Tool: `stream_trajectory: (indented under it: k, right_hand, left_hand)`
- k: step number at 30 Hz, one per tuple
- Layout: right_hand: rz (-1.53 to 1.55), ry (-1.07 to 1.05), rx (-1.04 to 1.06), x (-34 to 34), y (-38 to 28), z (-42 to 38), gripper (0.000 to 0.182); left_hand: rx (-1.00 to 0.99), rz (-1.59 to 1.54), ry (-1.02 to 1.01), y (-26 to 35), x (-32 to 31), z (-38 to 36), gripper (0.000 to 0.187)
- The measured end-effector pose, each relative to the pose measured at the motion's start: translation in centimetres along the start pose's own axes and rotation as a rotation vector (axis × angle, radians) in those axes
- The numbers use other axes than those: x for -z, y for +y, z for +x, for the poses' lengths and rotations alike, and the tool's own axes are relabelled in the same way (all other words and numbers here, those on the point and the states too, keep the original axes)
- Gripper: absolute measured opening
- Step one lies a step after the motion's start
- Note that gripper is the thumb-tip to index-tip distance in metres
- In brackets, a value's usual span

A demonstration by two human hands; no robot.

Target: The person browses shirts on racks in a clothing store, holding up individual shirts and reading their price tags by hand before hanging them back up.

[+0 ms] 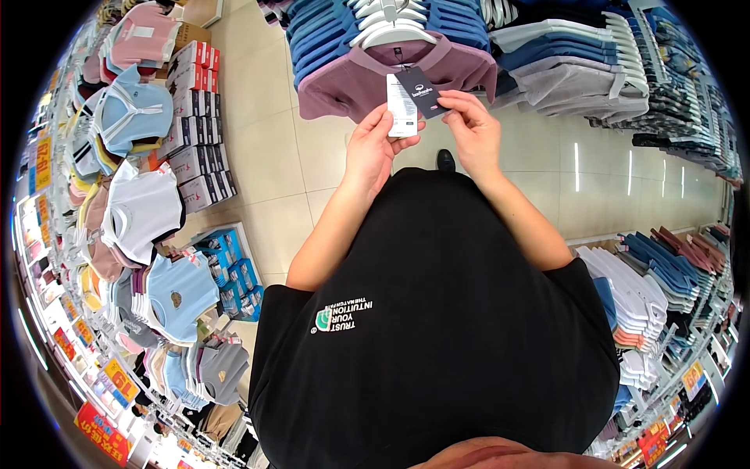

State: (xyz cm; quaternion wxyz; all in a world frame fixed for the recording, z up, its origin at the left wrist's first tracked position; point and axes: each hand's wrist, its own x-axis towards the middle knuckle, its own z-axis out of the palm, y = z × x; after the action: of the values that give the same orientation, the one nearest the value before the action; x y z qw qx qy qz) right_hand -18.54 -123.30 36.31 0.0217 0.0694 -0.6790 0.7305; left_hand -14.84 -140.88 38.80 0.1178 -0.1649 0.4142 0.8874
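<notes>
black shirt (437, 328) hides waist | tags (410, 102) pinched; print illegible | shoe (445, 160) half-hidden

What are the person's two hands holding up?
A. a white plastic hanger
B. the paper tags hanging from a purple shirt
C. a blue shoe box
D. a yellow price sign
B: the left hand pinches the white paper tag and the right hand pinches the dark paper tag, both hanging from the collar of the purple short-sleeved shirt on the rack.
</notes>
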Motion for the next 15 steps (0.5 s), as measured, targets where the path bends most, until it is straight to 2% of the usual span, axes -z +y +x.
stream_trajectory:
  k: [8, 15]
  right_hand:
    - [-0.148, -0.121, -0.062, -0.1, -0.5, -0.3, 0.020]
    - [-0.236, -0.164, -0.015, -0.6, -1.1, -0.1, 0.016]
  left_hand:
    - [0.000, -0.023, -0.003, -0.1, -0.1, 0.3, 0.035]
    - [-0.003, -0.018, -0.031, -0.2, 0.3, 0.6, 0.034]
